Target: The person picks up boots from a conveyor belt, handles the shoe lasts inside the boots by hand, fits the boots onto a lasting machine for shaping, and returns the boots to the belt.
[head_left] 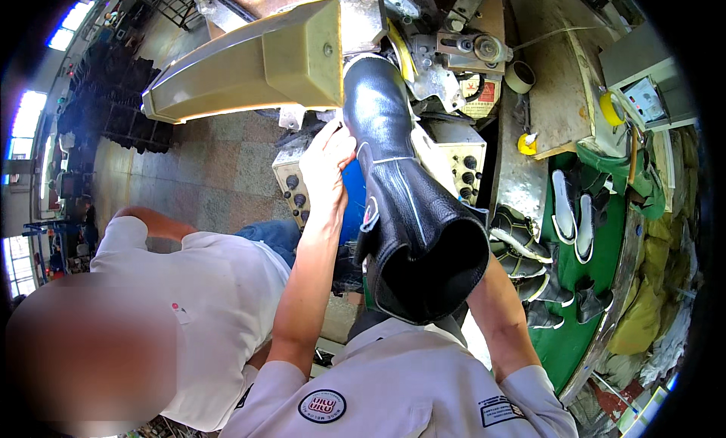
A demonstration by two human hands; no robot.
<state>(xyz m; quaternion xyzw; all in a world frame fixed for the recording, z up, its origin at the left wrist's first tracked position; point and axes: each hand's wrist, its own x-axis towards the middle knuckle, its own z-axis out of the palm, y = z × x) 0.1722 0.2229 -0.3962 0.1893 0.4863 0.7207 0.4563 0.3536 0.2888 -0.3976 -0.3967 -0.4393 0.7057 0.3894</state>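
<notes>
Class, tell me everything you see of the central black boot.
The black boot looks leathery: smooth, shiny toe, grainier shaft, pale lines. Its toe points away, beside a beige cover; its wide, dark opening gapes toward the lower edge. The left hand is at its left side near the toe, contact unclear; the right hand is hidden behind it.

Dressed in a pale short-sleeved shirt, bare below the sleeves.
Coloured greyish white with a faint lilac cast; cut with loose, wide openings at the left sleeve and right sleeve. Marked on the front, toward the left, with a round badge, dark-rimmed and white around a red emblem; toward the right, with a small, dark-outlined label, roughly four-sided. Bare at the left forearm, right forearm and left hand.
</notes>
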